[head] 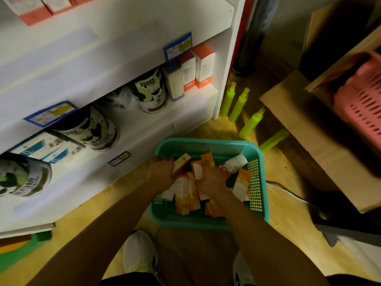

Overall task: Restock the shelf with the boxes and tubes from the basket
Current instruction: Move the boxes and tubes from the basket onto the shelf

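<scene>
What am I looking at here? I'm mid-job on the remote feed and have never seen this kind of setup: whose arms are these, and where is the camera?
No machine here: these are a person's two bare arms, filmed by one wide-angle camera worn on the head, looking down. The teal plastic mesh basket sits on the yellowish floor, filled with orange-and-white cardboard boxes and one white tube. Both hands are down in the basket: the left hand and the right hand each curl around boxes in the pile. On the left is the white shelf unit, holding round tins and similar orange-and-white boxes. Green bottles stand on the floor beside it.
</scene>
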